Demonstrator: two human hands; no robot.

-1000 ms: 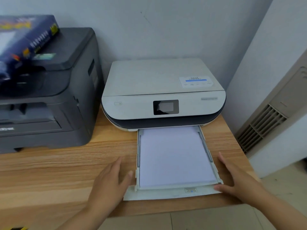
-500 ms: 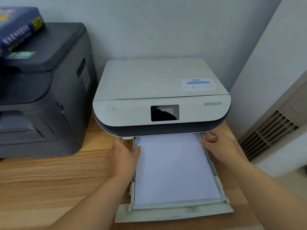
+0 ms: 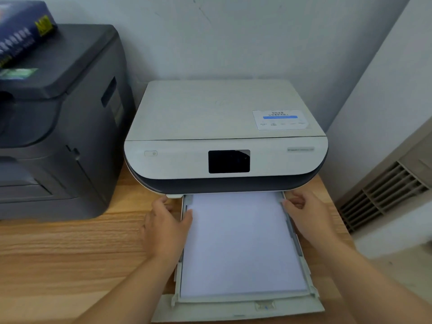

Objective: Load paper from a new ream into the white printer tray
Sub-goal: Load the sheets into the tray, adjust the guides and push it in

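The white printer (image 3: 224, 127) stands on a wooden desk with its tray (image 3: 236, 309) pulled out toward me. A flat stack of white paper (image 3: 240, 244) lies in the tray. My left hand (image 3: 166, 228) rests against the tray's left side near the printer, thumb on the paper's left edge. My right hand (image 3: 308, 216) lies on the tray's right rail, fingertips at the paper's right edge. The dark blue ream (image 3: 21, 31) sits on the black printer at the far left.
A large black printer (image 3: 58, 127) fills the desk's left side. The wooden desk (image 3: 58, 258) runs left of the tray. A wall stands behind and to the right, and a beige vented unit (image 3: 385, 192) stands on the floor at right.
Both hands moved from the tray's front corners up along its sides to near the printer's mouth. The view has come closer to the printer.
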